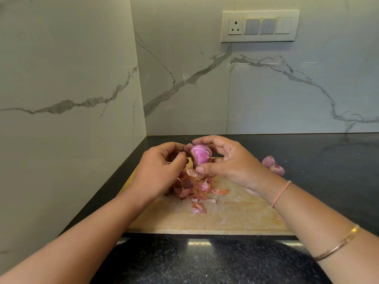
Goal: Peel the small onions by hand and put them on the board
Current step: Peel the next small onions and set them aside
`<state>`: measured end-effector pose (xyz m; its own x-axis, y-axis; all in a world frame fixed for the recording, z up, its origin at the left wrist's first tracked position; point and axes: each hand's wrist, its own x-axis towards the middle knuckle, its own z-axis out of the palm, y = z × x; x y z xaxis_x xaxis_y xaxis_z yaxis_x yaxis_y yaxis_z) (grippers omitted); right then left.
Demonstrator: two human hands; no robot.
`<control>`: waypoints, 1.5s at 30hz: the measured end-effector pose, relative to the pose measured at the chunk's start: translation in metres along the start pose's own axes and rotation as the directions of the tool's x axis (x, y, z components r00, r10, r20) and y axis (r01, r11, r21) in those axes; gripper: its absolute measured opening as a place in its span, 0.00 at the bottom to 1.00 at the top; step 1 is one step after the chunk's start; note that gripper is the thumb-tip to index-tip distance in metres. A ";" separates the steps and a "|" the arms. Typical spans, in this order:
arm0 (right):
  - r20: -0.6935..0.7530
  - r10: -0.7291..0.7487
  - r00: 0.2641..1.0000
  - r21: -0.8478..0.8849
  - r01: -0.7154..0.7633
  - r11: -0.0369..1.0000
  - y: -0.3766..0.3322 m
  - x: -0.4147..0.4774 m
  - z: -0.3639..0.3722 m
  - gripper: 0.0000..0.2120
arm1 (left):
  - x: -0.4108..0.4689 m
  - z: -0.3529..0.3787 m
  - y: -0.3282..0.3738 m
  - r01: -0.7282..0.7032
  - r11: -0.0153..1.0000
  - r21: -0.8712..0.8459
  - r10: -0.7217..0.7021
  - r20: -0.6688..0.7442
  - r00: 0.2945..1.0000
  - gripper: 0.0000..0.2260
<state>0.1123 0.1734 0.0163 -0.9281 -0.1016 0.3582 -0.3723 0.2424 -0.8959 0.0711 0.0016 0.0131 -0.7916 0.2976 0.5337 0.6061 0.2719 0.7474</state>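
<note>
Above the far end of the wooden board (225, 218) I see both hands meeting around one small onion (201, 155), held in the air clear of the wood. The right hand (225, 160) has it clamped. The forefinger curls over the top, the thumb presses up from beneath, and the other fingers are bent loosely behind it. The left hand (162, 167) is closed too, with its fingertips bunched against the onion's left edge. They pinch what looks to me like a dark scrap of skin (178, 154), though the knuckles hide most of it.

The onion's long axis runs nearly upright, between forefinger and thumb, with the top leaning slightly to the right. Its rounded upper end points at the wall and its lower end sits on the thumb. I cannot tell which end is the root. Most of its near face is bare, glossy and pink-purple, with a ragged flap of skin along the left edge.

Directly under the hands a pile of peels (192, 187) lies on the board, with a few loose pieces nearer me. Two more onions (273, 166), pale purple, lie touching on the dark counter (205, 263) right of the right hand. A thread (282, 193) circles the right wrist and a bangle (338, 242) sits further up the forearm.
</note>
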 end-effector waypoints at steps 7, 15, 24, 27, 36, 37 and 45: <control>-0.027 -0.020 0.999 -0.051 0.019 0.999 -0.002 0.000 0.001 0.25 | -0.004 0.003 0.007 -0.024 0.997 -0.077 0.029 0.059 0.998 0.10; -0.066 -0.083 0.994 -0.280 0.062 0.958 0.000 0.001 0.008 0.24 | -0.004 0.005 0.004 -0.035 0.999 0.037 0.034 0.023 0.999 0.08; -0.065 -0.137 0.988 -0.419 0.098 0.902 -0.004 -0.002 0.013 0.21 | -0.003 0.009 0.000 -0.078 0.984 0.158 0.088 -0.059 0.994 0.10; -0.065 -0.148 0.987 -0.413 0.108 0.904 -0.004 -0.003 0.016 0.21 | -0.003 0.007 -0.002 -0.066 0.985 0.158 0.078 -0.070 0.994 0.10; -0.179 -0.124 0.976 -0.248 0.077 0.966 0.001 0.003 0.008 0.23 | -0.005 0.010 0.003 -0.032 0.999 0.009 0.033 -0.066 0.997 0.12; -0.186 -0.122 0.975 -0.241 0.075 0.968 0.001 0.003 0.007 0.23 | -0.005 0.010 0.003 -0.034 0.999 0.007 0.034 -0.069 0.997 0.12; -0.110 -0.162 0.981 -0.322 0.119 0.939 -0.005 -0.001 0.011 0.24 | -0.004 0.008 0.004 -0.016 1.000 -0.018 0.014 -0.089 0.996 0.06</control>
<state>0.1155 0.1617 0.0174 -0.8500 -0.0324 0.5257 -0.4618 0.5259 -0.7142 0.0773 0.0083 0.0109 -0.7866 0.2184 0.5775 0.6172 0.2510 0.7457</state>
